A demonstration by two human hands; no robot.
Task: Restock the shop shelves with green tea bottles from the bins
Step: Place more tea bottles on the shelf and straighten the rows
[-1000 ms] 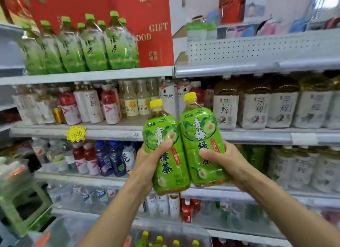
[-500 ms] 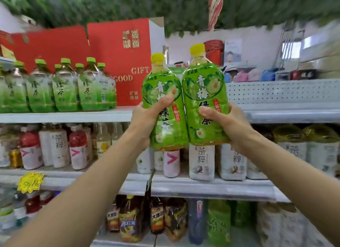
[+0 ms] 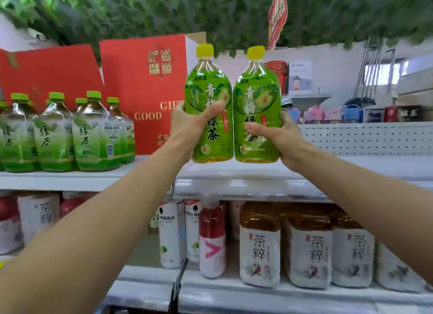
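Two green tea bottles with yellow caps and bright green labels stand upright side by side, touching, their bases at or just above the top shelf (image 3: 246, 173). My left hand (image 3: 191, 128) grips the left bottle (image 3: 208, 88) round its middle. My right hand (image 3: 276, 133) grips the right bottle (image 3: 256, 91) the same way. Both arms reach forward and up.
Several green-capped green tea bottles (image 3: 91, 135) stand on the top shelf to the left, in front of red gift boxes (image 3: 140, 84). A perforated white back panel (image 3: 365, 138) runs behind the shelf's right part. The shelf below (image 3: 234, 288) holds brown and white tea bottles (image 3: 260, 245).
Both hands have lifted the two bottles from the mid-shelf level up to the top shelf, and the view has tilted upward with them.
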